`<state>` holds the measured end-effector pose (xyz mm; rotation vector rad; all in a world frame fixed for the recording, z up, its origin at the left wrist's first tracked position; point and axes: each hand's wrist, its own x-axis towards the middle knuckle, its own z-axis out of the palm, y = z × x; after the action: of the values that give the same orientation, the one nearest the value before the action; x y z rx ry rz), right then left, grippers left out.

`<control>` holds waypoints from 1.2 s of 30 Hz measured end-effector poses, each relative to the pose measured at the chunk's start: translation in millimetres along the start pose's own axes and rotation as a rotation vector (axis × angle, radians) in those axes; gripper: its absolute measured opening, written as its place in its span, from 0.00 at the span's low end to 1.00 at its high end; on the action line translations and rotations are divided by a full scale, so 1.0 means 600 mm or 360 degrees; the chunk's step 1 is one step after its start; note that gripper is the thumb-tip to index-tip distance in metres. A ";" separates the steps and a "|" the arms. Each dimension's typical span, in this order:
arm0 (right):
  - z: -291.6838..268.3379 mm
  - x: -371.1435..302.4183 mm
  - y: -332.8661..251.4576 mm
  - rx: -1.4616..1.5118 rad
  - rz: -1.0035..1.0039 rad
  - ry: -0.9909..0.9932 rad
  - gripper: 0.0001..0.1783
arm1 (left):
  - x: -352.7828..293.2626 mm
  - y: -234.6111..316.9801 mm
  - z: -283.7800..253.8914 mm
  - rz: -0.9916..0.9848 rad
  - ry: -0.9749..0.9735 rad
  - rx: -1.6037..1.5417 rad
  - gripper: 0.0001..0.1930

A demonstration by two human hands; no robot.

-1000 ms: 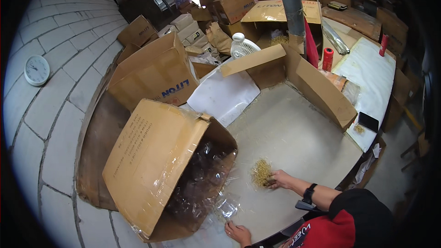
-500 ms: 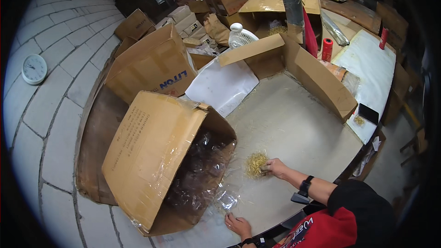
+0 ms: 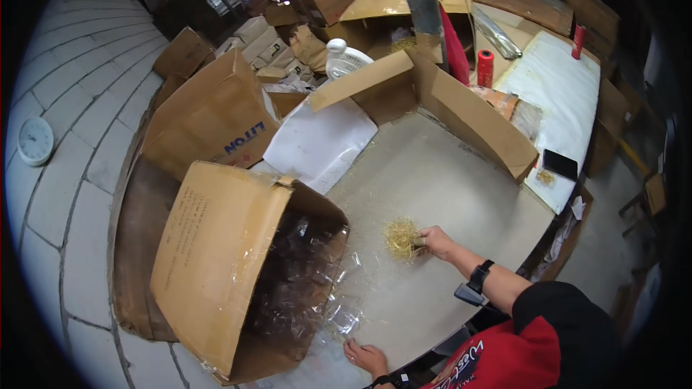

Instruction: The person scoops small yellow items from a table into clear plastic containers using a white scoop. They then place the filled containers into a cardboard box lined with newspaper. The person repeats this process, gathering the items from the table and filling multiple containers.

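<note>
**Right hand [image 3: 435,242] pinches a gold bunch [image 3: 401,238]**

The fingers look closed on its right edge, over the grey board [image 3: 450,180]. The thin strands seem light, soft and springy; a gentle pinch where they crowd together should work best, as bits may fall. I can't see the fingertips well, or whether the bunch touches the board. The left hand [image 3: 366,357] lies by a clear packet [image 3: 344,317]; I can't tell if it grips.

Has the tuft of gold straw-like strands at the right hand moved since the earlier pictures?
Yes: against the upright brown cardboard wall, the gold straw-like tuft has shifted forward and rightward, closer to it.
</note>
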<state>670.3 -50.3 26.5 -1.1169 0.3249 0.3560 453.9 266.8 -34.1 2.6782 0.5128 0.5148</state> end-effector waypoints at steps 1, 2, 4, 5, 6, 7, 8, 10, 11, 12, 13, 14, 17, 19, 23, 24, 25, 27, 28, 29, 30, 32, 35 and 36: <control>-0.008 -0.005 -0.008 0.0010 0.0040 0.0060 0.08 | 0.005 0.003 0.000 0.0018 -0.0011 -0.0005 0.21; -0.015 -0.016 -0.012 0.0018 -0.0016 0.0059 0.08 | -0.002 0.001 -0.003 -0.0012 -0.0025 0.0017 0.21; -0.033 -0.034 -0.021 0.0028 -0.0138 0.0056 0.09 | -0.014 -0.002 -0.006 -0.0070 -0.0046 0.0056 0.20; -0.051 -0.025 -0.030 0.0003 -0.0118 0.0117 0.09 | -0.009 0.000 0.003 -0.0059 -0.0032 0.0033 0.20; -0.078 -0.020 -0.033 -0.0019 -0.0067 0.0197 0.09 | -0.011 0.003 0.000 -0.0053 -0.0050 0.0021 0.20; -0.090 -0.015 -0.047 -0.0039 -0.0050 0.0261 0.09 | -0.001 0.008 0.003 -0.0034 -0.0036 -0.0002 0.20; -0.098 -0.024 -0.050 0.0037 -0.0129 0.0212 0.09 | -0.002 0.007 0.000 -0.0045 -0.0046 0.0027 0.20; -0.102 -0.046 -0.069 0.0169 -0.0283 0.0086 0.08 | -0.016 0.005 -0.006 -0.0095 -0.0045 0.0086 0.21; -0.112 -0.035 -0.076 0.0175 -0.0243 0.0162 0.09 | -0.011 0.008 0.001 -0.0084 -0.0026 0.0055 0.21; -0.126 -0.024 -0.080 0.0190 -0.0199 0.0257 0.09 | -0.002 0.010 0.005 -0.0061 -0.0024 0.0024 0.21; -0.138 -0.021 -0.080 0.0204 -0.0153 0.0351 0.09 | 0.003 0.013 0.007 -0.0039 -0.0023 -0.0006 0.21; -0.145 -0.029 -0.071 0.0185 -0.0159 0.0350 0.09 | -0.003 0.014 -0.002 -0.0070 -0.0053 0.0018 0.21; -0.167 -0.027 -0.060 0.0204 -0.0229 0.0323 0.10 | -0.010 0.034 -0.021 -0.0108 -0.0104 0.0098 0.23; -0.181 -0.014 -0.061 0.0355 -0.0309 0.0345 0.11 | 0.000 0.033 -0.016 -0.0020 -0.0161 0.0184 0.26; -0.175 -0.018 -0.068 0.0283 -0.0285 0.0358 0.12 | -0.011 0.037 -0.034 -0.0086 -0.0130 0.0149 0.26; -0.211 0.001 -0.040 0.0250 -0.0310 0.0452 0.12 | -0.012 0.034 -0.023 -0.0060 -0.0164 0.0164 0.26; -0.213 0.007 -0.045 0.0220 -0.0354 0.0519 0.12 | -0.004 0.031 -0.014 -0.0035 -0.0164 0.0176 0.27; -0.172 -0.017 -0.073 0.0347 -0.0360 0.0363 0.13 | -0.011 0.007 -0.010 -0.0090 -0.0068 0.0122 0.23; -0.144 -0.020 -0.096 0.0400 -0.0359 0.0256 0.13 | -0.015 -0.004 -0.006 -0.0137 0.0002 0.0096 0.21; -0.154 -0.020 -0.092 0.0365 -0.0348 0.0341 0.13 | -0.016 -0.002 -0.001 -0.0109 -0.0026 0.0086 0.21; -0.167 -0.012 -0.087 0.0329 -0.0337 0.0422 0.13 | -0.013 0.003 0.005 -0.0083 -0.0053 0.0076 0.21; -0.162 -0.008 -0.088 0.0295 -0.0362 0.0424 0.14 | -0.007 0.002 -0.002 -0.0064 -0.0055 0.0070 0.20; -0.145 0.004 -0.108 0.0260 -0.0417 0.0329 0.14 | -0.006 0.010 -0.004 -0.0100 -0.0039 0.0046 0.20; -0.142 0.016 -0.115 0.0258 -0.0413 0.0372 0.14 | 0.002 0.009 0.001 -0.0098 -0.0043 0.0035 0.20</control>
<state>702.6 -153.8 43.6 -1.0274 0.4021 -0.0313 456.5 262.4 -31.8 2.6769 0.5943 0.4573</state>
